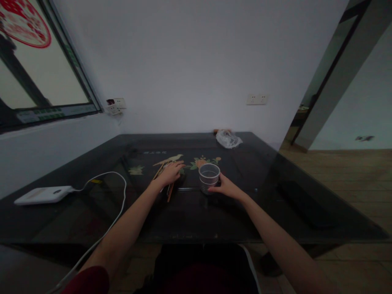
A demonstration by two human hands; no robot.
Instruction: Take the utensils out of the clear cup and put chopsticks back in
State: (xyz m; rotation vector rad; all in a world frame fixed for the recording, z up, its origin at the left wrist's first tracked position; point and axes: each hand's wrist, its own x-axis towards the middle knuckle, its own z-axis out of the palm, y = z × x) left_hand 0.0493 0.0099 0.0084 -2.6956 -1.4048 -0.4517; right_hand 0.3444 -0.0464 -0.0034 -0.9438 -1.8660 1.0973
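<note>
I see the right hand [227, 187] already grasping the clear plastic cup [209, 179], upright on the dark table [190, 222]. Slim sticks [170, 192] lie outside it, partly under the left hand [170, 173]; whether that grips any, I cannot tell.

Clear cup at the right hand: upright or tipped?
Upright. The clear cup has its open mouth facing up and its body below; the right hand grips its side.

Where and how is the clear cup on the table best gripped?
The cup is probably best taken by its wall below the rim, from the right, where the right hand is: it stands upright, mouth up, and its round side suits a wraparound grip.
</note>
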